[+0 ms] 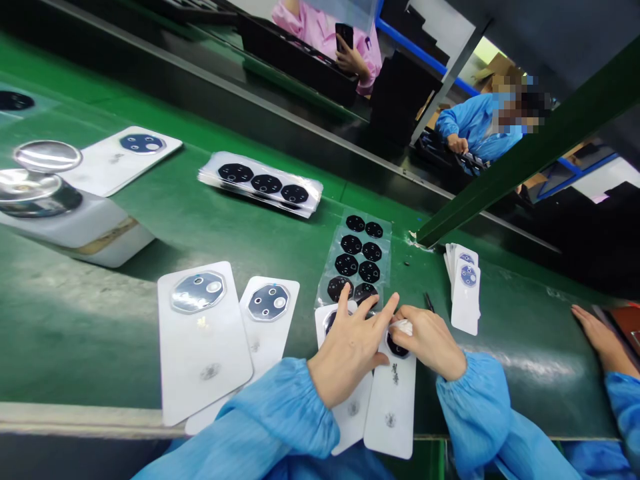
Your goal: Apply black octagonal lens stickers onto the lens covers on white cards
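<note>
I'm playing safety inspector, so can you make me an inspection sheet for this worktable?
Surface: green tabletop, shiny with glare; pale specks by the green post.
Job's things: two white panels at the near edge; a sheet of black octagons just beyond.
Clutter: more white panels to the left, a fanned stack of panels to the right, a pile of octagon sheets, a slim dark stick, a shiny-topped white object.
Grip: left hand spread open over the panels; right hand pinching a white wad at a panel's dark octagon.
Cables: nothing seen.
Surroundings: people in pink and blue sleeves opposite; another person's hand far right.
</note>
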Demonstrator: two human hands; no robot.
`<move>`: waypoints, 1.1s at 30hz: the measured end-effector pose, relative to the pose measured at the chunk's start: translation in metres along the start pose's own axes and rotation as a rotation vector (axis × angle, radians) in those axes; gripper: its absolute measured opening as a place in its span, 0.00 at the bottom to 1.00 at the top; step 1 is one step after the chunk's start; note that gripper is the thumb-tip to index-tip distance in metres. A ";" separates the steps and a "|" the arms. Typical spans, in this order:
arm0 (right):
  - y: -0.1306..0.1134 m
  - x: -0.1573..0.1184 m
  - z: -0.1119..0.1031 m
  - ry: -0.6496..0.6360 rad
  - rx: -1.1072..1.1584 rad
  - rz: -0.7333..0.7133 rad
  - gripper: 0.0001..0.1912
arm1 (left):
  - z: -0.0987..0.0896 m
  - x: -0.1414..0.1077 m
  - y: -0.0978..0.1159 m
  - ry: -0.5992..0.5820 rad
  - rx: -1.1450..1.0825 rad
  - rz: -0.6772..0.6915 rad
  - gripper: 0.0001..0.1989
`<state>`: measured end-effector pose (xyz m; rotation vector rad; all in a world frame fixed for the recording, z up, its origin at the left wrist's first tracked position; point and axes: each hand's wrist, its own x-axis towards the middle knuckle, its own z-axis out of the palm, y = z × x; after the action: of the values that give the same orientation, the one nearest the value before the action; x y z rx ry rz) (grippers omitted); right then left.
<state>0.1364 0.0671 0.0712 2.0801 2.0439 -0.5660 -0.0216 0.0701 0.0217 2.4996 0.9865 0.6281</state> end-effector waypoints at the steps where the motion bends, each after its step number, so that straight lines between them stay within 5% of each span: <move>1: 0.000 0.001 -0.001 -0.007 -0.005 -0.006 0.03 | 0.000 0.000 0.000 0.000 -0.005 0.000 0.49; 33: 0.006 0.000 -0.005 -0.027 0.059 -0.055 0.04 | -0.003 0.000 0.000 -0.020 -0.039 0.013 0.49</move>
<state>0.1432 0.0692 0.0749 2.0425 2.0994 -0.6664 -0.0234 0.0704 0.0246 2.4751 0.9429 0.6196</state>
